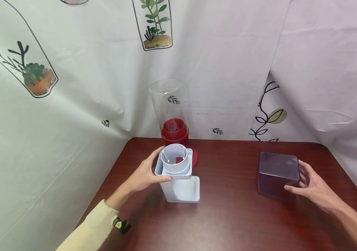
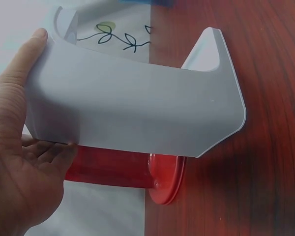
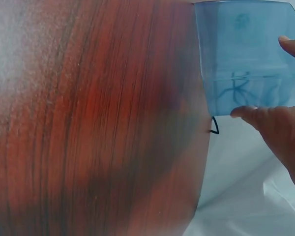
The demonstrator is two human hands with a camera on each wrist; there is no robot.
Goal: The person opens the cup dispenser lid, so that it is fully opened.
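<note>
A white dispenser stand [image 1: 173, 190], with a round collar in its top and a flat foot, is upright before me. My left hand [image 1: 147, 174] grips its top, thumb at the front corner and fingers around the far side. In the left wrist view, the hand [image 2: 19, 177] holds the upper end of the white stand [image 2: 132, 103]. Over to the right, my right hand [image 1: 314, 188] holds a translucent square container [image 1: 277, 174] by its right side. That container [image 3: 250, 54] looks blue in the right wrist view, with thumb and fingers of the hand [image 3: 282, 132] against it.
Behind the white stand is a red dispenser stand [image 1: 176, 132] with a clear tall cylinder [image 1: 167, 101] on top. The dark red wooden table [image 1: 225, 216] ends at a white patterned cloth [image 1: 222, 69] at the back and sides.
</note>
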